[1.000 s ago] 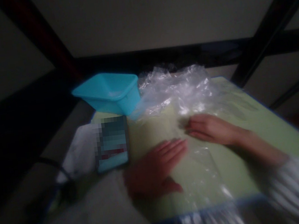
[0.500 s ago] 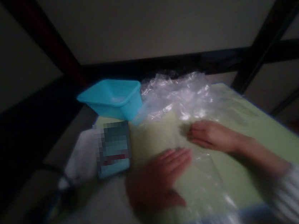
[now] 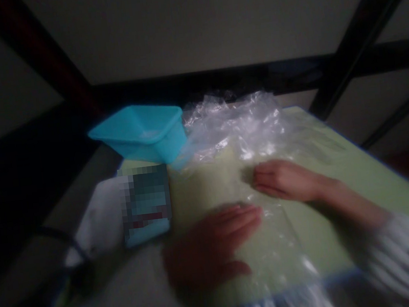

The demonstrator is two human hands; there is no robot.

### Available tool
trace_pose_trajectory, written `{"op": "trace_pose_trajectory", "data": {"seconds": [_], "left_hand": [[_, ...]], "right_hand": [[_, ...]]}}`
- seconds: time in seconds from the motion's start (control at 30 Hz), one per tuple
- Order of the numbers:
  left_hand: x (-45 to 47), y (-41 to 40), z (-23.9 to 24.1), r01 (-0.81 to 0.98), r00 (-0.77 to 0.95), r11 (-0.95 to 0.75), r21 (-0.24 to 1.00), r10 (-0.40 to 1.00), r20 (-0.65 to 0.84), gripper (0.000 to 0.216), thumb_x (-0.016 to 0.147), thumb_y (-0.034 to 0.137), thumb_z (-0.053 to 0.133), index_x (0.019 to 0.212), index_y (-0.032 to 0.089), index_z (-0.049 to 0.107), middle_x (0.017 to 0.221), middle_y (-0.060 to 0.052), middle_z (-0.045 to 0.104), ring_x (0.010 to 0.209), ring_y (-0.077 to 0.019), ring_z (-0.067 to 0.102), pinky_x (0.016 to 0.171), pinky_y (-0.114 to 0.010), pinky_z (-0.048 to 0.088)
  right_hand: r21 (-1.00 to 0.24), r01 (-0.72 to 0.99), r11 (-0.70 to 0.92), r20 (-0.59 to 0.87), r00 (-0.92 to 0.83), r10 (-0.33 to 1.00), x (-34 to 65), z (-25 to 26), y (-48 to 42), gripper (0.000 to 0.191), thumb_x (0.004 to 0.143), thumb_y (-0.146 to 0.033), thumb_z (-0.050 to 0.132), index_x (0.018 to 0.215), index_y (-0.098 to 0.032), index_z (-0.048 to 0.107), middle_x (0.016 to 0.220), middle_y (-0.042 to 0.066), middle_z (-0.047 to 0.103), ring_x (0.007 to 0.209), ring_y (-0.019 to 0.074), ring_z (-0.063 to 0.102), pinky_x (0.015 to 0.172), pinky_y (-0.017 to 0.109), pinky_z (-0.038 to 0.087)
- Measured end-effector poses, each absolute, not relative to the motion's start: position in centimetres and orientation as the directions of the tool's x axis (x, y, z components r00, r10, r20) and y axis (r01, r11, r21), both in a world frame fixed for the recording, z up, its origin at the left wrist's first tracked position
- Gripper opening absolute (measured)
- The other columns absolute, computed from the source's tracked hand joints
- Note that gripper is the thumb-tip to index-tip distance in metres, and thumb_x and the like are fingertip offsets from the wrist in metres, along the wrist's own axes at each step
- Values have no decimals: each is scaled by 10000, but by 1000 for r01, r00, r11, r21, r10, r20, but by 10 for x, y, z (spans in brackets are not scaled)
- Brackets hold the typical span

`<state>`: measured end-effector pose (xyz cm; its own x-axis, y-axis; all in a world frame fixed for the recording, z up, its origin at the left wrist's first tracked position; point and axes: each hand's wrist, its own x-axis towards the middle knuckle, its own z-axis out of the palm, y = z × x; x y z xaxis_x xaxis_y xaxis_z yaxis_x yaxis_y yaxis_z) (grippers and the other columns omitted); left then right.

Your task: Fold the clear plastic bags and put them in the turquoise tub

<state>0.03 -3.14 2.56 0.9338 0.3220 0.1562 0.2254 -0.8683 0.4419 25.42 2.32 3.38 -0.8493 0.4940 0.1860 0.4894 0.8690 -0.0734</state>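
Observation:
A clear plastic bag (image 3: 279,243) lies spread over the yellow-green tabletop, its near end hanging past the front edge. My left hand (image 3: 215,246) rests flat on it, fingers stretched out and thumb apart. Farther back and to the right, my right hand (image 3: 279,179) is bent, its fingers together and their tips down at the plastic. What lies under those fingertips is partly hidden. Behind both hands, crumpled clear plastic (image 3: 238,125) forms a shiny heap.
A turquoise plastic basin (image 3: 168,145) stands at the back left, beside the heap. A phone-like object (image 3: 149,231), partly pixelated, lies left of my left hand next to something white (image 3: 98,210). The blue-edged table (image 3: 340,177) stands against a dark-framed wall.
The view has shifted slightly, so things on the table sit a little more to the left. The fingers of my right hand look more bent; my left hand stays flat.

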Motion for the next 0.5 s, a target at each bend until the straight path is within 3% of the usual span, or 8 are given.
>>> {"op": "trace_pose_trajectory", "data": {"seconds": [0.07, 0.13, 0.23, 0.3, 0.4, 0.5], "left_hand": [[0, -32, 27, 275, 879, -799, 534, 434, 197, 538, 961, 500, 368, 1376, 162, 424, 1440, -119, 448, 1349, -241, 391, 1122, -405, 334], [-1, -29, 29, 349, 748, -625, 698, 634, 194, 422, 969, 452, 384, 1224, 174, 573, 1292, -101, 599, 1222, -241, 537, 1036, -410, 439], [-3, -20, 31, 240, 553, -247, 939, 829, 77, 394, 954, 434, 406, 895, 164, 686, 940, -89, 736, 875, -219, 697, 808, -375, 567], [-4, -14, 28, 139, 530, -56, 989, 848, -27, 391, 932, 434, 438, 816, 158, 690, 853, -94, 741, 783, -211, 706, 744, -356, 576], [-5, -9, 22, 149, 565, 109, 983, 806, -176, 363, 865, 448, 534, 793, 131, 697, 829, -111, 741, 780, -216, 708, 746, -347, 566], [-6, -9, 18, 188, 557, 135, 973, 801, -219, 346, 798, 442, 609, 827, 110, 702, 858, -116, 741, 817, -216, 705, 772, -328, 551]], "right_hand": [[-154, 485, 861, 206, -836, 508, 253, 34, 22, 280, 972, -236, 371, 828, -149, 595, 794, 59, 572, 712, 156, 522, 674, 310, 443], [-345, 495, 797, 236, -776, 584, 253, 37, 20, 261, 953, -237, 403, 772, -155, 572, 742, 43, 571, 662, 135, 525, 622, 283, 443], [-772, 366, 520, 122, -718, 686, 253, 42, 16, 223, 931, -257, 441, 753, -161, 535, 696, 25, 605, 594, 104, 565, 552, 235, 469], [-931, 241, 275, -24, -791, 612, 253, 44, 13, 235, 943, -276, 432, 780, -152, 548, 745, 43, 659, 627, 102, 624, 584, 232, 513], [-976, 213, 47, -166, -865, 473, 252, 39, 13, 262, 942, -321, 477, 788, -136, 582, 817, 66, 697, 700, 103, 667, 670, 238, 544], [-974, 219, -58, -220, -860, 460, 252, 32, 15, 276, 904, -368, 558, 792, -119, 604, 851, 74, 703, 711, 97, 670, 700, 234, 545]]}}
